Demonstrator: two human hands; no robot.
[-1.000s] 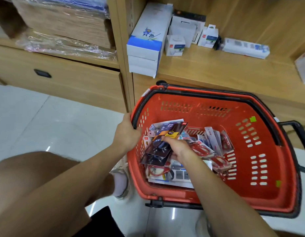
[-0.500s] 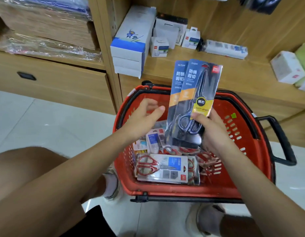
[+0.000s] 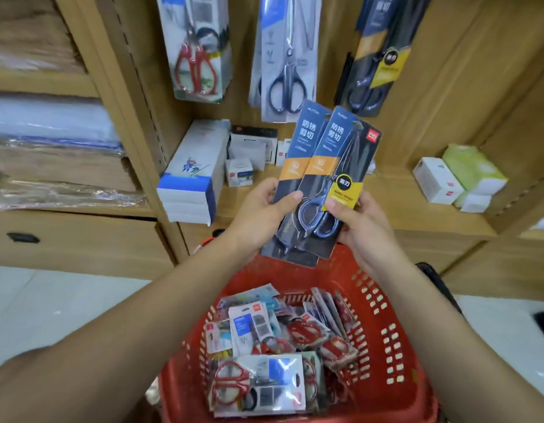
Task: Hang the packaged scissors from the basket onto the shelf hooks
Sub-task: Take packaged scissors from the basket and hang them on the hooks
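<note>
Held packs: two dark carded scissors packs, a front pack and a rear pack, are held upright and fanned apart above the basket, in front of the shelf. The fan is judged to be for separating them, so that one can be hung at a time.
Left hand: the rear pack is pinched at its lower left edge, with the thumb laid across its face.
Right hand: the front pack is gripped near the scissor handles, with the thumb pressed on the yellow label. The low grip leaves the card tops free for a hook.
Likely target: a matching dark hanging pack is seen at upper right. Its hook is cut off by the frame.
Neighbouring rows: a grey-handled pack and a red-handled pack hang to the left, so sorting by type is inferred.
Basket: it sits directly below the hands, and many packs remain in it, with a red-handled scissors pack on top.
Shelf board: small boxes stand on it, behind the held packs.
</note>
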